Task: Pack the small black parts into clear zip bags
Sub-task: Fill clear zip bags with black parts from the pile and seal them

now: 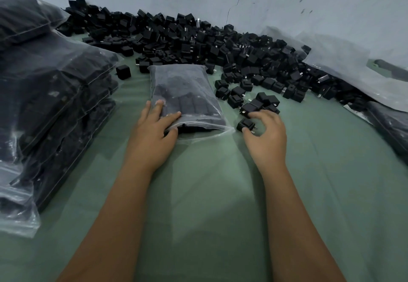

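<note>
The left hand (152,134) lies flat, fingers spread, on the clear bag (185,96). At three o'clock, the right hand (267,136) pinches one black part (245,125). Its fingertips are hidden.

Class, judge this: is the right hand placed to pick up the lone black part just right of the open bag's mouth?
Probably yes. The right hand already curls round that black part, thumb touching it, with nothing in between.
</note>
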{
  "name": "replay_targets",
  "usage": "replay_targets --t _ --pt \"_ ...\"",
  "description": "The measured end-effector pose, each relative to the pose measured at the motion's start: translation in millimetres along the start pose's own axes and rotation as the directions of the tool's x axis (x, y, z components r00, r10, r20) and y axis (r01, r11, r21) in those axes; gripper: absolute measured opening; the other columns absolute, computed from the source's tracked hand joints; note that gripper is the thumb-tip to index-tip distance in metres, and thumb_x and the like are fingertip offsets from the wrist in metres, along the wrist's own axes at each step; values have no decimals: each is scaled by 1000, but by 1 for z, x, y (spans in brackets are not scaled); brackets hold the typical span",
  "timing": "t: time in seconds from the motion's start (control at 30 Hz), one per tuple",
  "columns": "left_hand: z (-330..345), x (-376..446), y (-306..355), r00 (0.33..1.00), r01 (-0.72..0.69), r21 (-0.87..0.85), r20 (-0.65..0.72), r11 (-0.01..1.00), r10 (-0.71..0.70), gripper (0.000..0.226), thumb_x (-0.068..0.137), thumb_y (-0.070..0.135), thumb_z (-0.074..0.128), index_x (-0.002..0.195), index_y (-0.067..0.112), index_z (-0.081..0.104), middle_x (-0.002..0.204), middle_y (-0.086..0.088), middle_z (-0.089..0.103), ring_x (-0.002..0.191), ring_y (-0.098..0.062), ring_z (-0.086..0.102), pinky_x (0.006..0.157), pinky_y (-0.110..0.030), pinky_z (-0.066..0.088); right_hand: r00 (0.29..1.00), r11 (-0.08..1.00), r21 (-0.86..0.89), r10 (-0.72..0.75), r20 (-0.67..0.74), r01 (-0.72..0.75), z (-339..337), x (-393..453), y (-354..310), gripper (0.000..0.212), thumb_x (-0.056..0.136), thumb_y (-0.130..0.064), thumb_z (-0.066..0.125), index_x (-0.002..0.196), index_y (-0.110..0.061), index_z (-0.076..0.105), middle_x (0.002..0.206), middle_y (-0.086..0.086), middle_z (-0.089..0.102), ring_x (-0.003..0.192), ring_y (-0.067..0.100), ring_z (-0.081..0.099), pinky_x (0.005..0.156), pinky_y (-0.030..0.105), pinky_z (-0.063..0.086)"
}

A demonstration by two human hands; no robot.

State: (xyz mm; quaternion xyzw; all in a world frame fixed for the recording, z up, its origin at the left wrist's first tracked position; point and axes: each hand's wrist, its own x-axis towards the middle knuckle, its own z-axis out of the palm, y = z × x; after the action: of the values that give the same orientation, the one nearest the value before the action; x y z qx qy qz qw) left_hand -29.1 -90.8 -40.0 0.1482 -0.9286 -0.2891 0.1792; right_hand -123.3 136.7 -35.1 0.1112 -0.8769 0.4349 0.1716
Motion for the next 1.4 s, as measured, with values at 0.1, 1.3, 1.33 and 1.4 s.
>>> replay_targets --t 0.1,1.3,1.33,1.4 --pt "-3 -4 2 999 -37 23 -6 999 38 44 97 34 50 140 43 47 163 15 9 149 -5 -4 118 -41 16 992 996 -38 79 95 -76 2 1 1 39 85 -18 67 123 -23 62 123 -4 60 118 17 51 100 32 43" --pt "-2 -3 3 979 -150 -423 -190 893 75 36 100 19 52 130 39 57 133 15 58 131 -1 47 111 -35 40 945 948 -17 -316 84 318 59 -61 -88 35 83 -11 54 113 -19 71 103 -2 70 92 21 62 85 33 46" --pt "-2 -3 3 979 -150 -420 -192 895 74 36 100 20 52 130 39 58 133 15 58 130 -1 48 110 -34 41 948 949 -31 -310 71 313 59 -61 -88 33 81 -11 55 108 -18 73 100 -1 70 89 21 62 84 31 45" --pt "-2 -3 3 978 -150 -413 -197 898 73 35 100 21 52 130 40 57 131 17 59 128 -1 50 108 -34 42 953 954 -37 -296 63 299 58 -62 -88 29 77 -8 56 99 -15 75 94 -1 70 86 21 62 83 29 44"
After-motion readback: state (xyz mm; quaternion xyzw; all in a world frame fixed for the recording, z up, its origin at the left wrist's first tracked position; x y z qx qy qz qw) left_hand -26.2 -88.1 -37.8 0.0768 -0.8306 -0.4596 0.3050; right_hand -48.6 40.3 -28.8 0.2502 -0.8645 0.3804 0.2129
